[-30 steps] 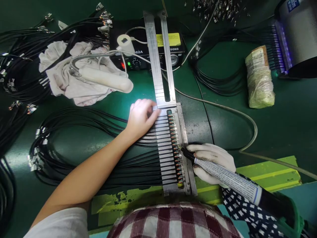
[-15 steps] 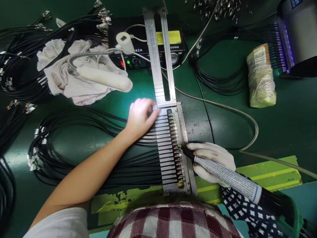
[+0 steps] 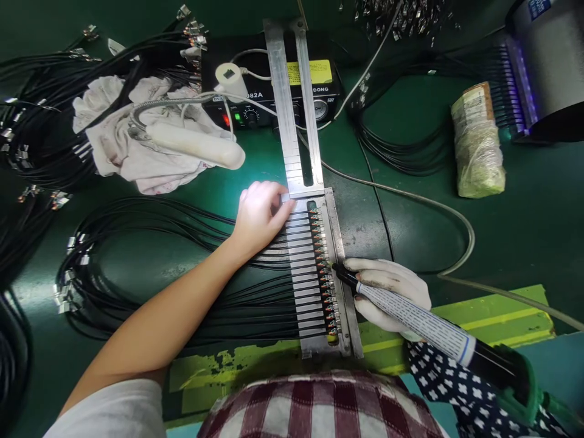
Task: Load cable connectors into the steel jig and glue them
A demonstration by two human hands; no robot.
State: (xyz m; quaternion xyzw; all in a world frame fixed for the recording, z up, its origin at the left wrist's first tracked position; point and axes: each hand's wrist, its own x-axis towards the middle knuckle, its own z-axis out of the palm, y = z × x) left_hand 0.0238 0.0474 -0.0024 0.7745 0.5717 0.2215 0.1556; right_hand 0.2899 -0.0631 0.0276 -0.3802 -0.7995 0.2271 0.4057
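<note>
A slotted metal fixture (image 3: 303, 258) lies in front of me, holding a row of black cables (image 3: 269, 307) side by side. Their metal connector ends (image 3: 325, 274) line its right part. My bare left hand (image 3: 261, 213) grips the fixture's upper left edge between thumb and fingers. In its white glove, my right hand (image 3: 392, 292) is closed around a dispensing syringe (image 3: 415, 319) with a printed label, black front and green rear cap. The syringe's tip points left at connectors near the row's middle; whether it touches them I cannot tell.
Behind the fixture stands a black dispenser box (image 3: 255, 109) with lit switches. A white cylindrical handle (image 3: 196, 146) lies on crumpled cloth (image 3: 116, 146). Cable bundles (image 3: 27, 140) are at left. A wrapped block (image 3: 479, 146) and a grey machine (image 3: 552, 67) glowing purple stand at right.
My right hand and the syringe have shifted very slightly, with the tip still by the middle connectors. My left hand keeps its place on the fixture. The whole view has moved a little.
</note>
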